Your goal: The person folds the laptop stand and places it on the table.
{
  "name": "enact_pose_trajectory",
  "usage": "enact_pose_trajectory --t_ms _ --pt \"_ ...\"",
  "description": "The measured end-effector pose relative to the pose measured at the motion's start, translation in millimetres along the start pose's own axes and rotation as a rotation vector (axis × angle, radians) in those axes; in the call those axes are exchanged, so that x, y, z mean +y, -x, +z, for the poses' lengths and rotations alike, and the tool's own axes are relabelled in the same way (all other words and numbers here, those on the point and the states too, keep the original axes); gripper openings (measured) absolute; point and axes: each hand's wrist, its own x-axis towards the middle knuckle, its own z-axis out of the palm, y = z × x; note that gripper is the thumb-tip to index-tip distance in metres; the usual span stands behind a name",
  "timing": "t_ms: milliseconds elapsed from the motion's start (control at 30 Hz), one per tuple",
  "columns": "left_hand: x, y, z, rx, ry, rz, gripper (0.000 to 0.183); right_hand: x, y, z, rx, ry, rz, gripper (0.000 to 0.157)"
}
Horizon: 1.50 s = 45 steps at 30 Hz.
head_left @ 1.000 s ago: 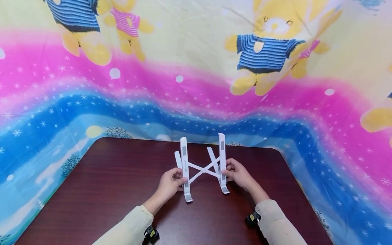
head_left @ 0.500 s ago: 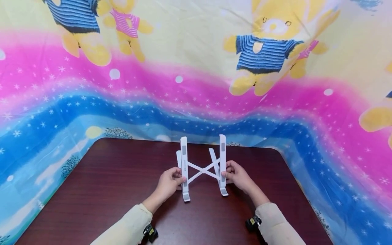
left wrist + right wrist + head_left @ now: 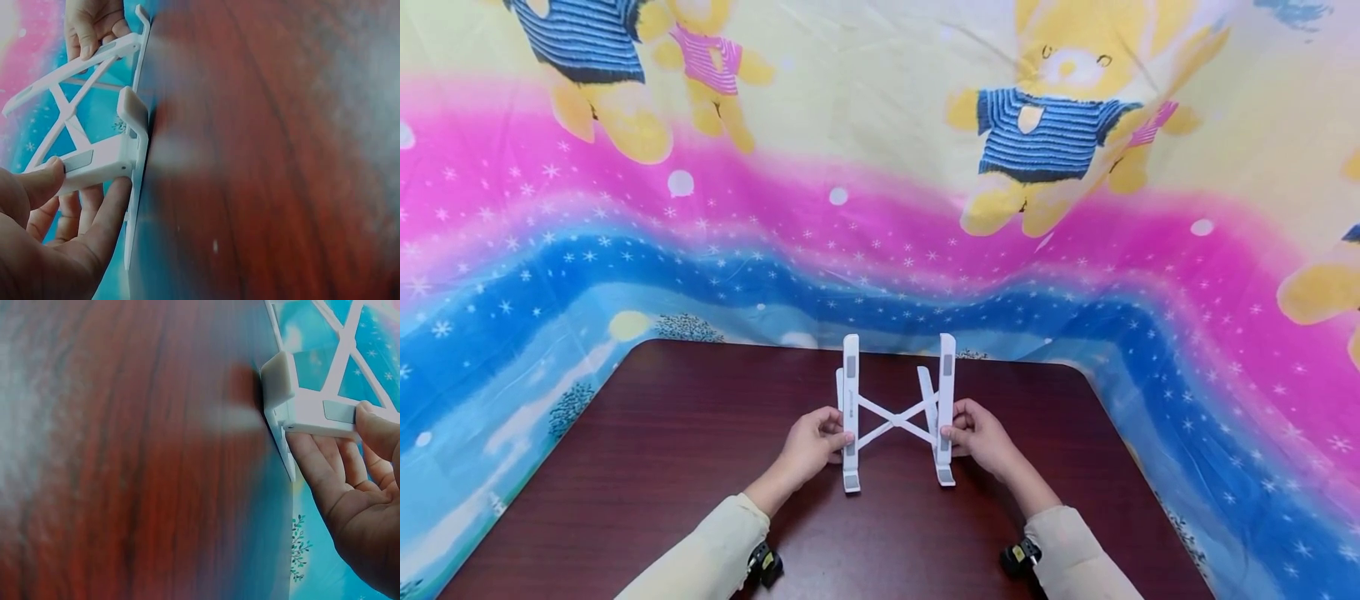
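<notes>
A white folding laptop stand (image 3: 897, 419) is spread open on the dark wooden table, its two long arms joined by crossed bars. Grey pads line the arms, and each arm ends in a small upturned lip at the near end. On the left arm, my left hand (image 3: 811, 442) grips with the thumb on top and the fingers beneath. My right hand (image 3: 983, 435) holds the right arm the same way. In the left wrist view the left thumb (image 3: 44, 181) presses beside a grey pad. The right wrist view shows the right thumb (image 3: 377, 428) at a pad's edge.
The brown table (image 3: 685, 450) reaches out on both sides of the stand. Behind it hangs a printed cloth (image 3: 880, 217) with bears and snowflakes, meeting the table's far and side edges. A small black device (image 3: 765, 565) sits at each sleeve cuff.
The stand has turned slightly, so its arms now point straighter away from me. Its right lip has come a little nearer. Both hands have kept their grip.
</notes>
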Motion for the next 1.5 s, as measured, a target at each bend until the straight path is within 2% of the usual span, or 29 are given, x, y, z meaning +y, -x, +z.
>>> enact_pose_trajectory --t_ms 233,567,767,1033,1200,1500 --pt "-2.9 -5.3 -5.0 -0.036 -0.004 0.000 0.016 2 1 3.8 0.003 -0.009 0.000 0.025" --pt "-0.8 -4.6 -9.8 -0.026 0.002 -0.006 0.017 -1 7 12.4 0.039 -0.006 0.009 0.023" --pt "-1.9 -5.0 -12.6 -0.025 0.005 -0.012 0.019 1 9 14.5 0.028 -0.005 -0.003 0.024" --pt "-1.0 -8.9 -20.0 -0.032 -0.105 0.019 0.020 3 12 12.4 -0.035 -0.041 -0.052 0.024" --pt "-1.7 -10.9 -24.3 -0.021 -0.072 0.001 0.022 3 14 14.5 -0.076 -0.038 -0.067 0.027" --pt "-4.3 -11.1 -24.9 -0.012 -0.002 0.027 0.026 1 17 20.8 -0.029 -0.021 -0.049 0.025"
